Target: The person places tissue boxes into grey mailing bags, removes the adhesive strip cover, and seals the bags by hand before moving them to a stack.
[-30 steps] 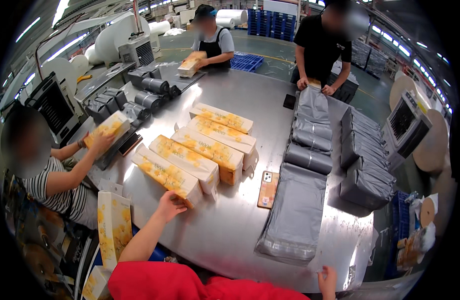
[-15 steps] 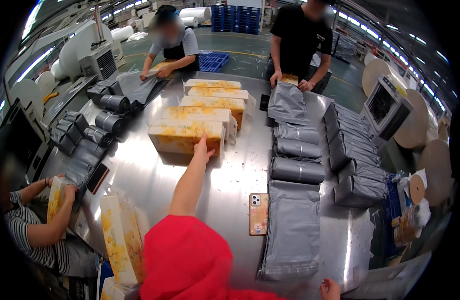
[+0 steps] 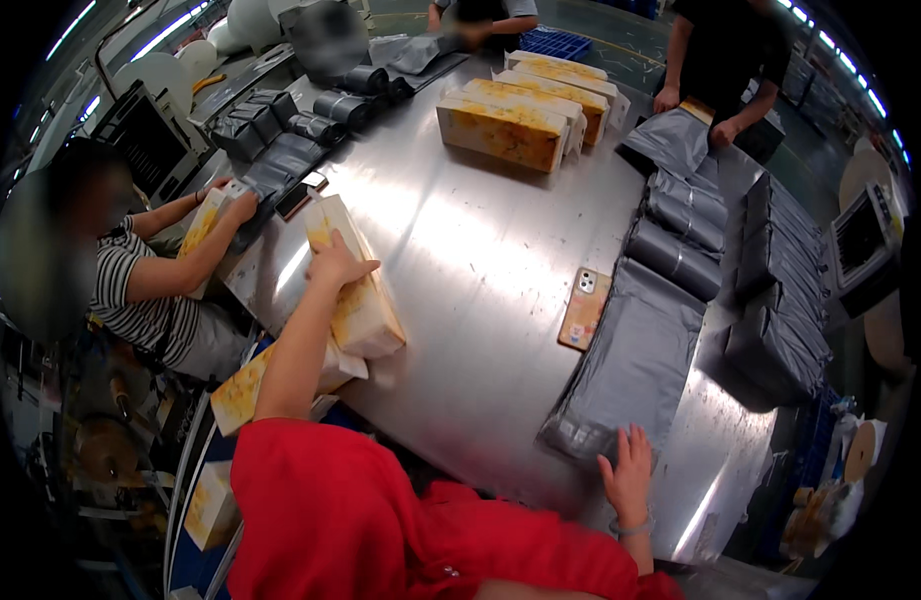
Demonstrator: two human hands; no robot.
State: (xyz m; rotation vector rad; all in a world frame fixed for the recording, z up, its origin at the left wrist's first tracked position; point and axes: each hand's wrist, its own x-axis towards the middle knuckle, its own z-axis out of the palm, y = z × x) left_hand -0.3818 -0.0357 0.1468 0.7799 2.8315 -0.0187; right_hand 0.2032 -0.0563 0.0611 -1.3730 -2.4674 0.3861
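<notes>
My left hand [image 3: 338,265] reaches over a long white pack with a yellow flower print [image 3: 368,312] at the table's near left edge. Its fingers lie across the pack's top and the thumb sticks out to the right; the grip spans the pack. Just below it, partly hidden by my forearm, are more such packs [image 3: 242,390]. On the right, my right hand [image 3: 630,475] is open with fingers apart, at the near end of a stack of flat grey plastic bags [image 3: 630,350]. Whether it touches the bags I cannot tell.
A row of flower-printed packs [image 3: 505,128] stands at the far middle of the metal table [image 3: 450,290]. A phone [image 3: 584,308] lies beside the bags. Filled grey parcels [image 3: 780,300] line the right. Co-workers handle packs at the left, far side and far right.
My left hand has left the far row of packs and come back to the pack at the near left. My right hand has moved up beside the grey bags. The view has turned left.
</notes>
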